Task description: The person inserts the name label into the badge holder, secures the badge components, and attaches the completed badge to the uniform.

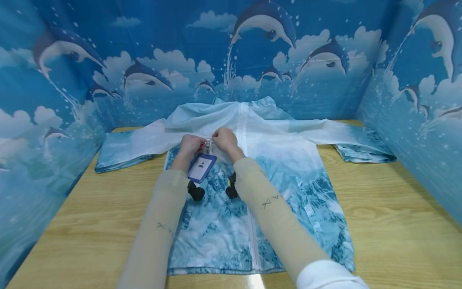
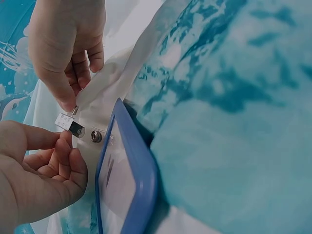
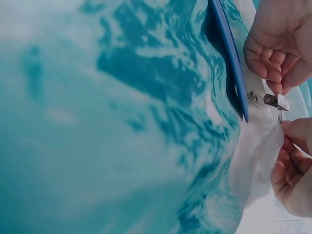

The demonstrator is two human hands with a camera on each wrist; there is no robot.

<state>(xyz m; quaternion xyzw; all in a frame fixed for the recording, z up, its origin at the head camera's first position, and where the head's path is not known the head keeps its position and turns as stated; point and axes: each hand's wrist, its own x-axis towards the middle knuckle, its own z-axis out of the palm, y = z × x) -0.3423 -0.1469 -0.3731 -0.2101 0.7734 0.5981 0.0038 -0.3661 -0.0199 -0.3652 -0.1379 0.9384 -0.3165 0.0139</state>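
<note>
A zip-front jacket (image 1: 288, 152), white fading to blue mountain print, lies spread on the table. On its left chest part rests a blue-framed badge holder (image 1: 202, 167) with a white card inside. A clear strap with a metal snap (image 2: 96, 136) joins the badge to a small metal clip (image 2: 70, 124). My left hand (image 1: 191, 145) pinches the clip from one side between thumb and fingers. From the other side, my right hand (image 1: 225, 140) pinches a thin metal piece at the clip's end, close to the white fabric. The fingers partly hide where clip and fabric meet.
Both jacket sleeves (image 1: 133, 144) stretch out to the sides, their ends folded. A wooden table (image 1: 104, 228) lies beneath. Blue dolphin-print curtains (image 1: 173, 44) enclose the back and sides. Black wrist cameras (image 1: 196, 191) sit beneath the forearms.
</note>
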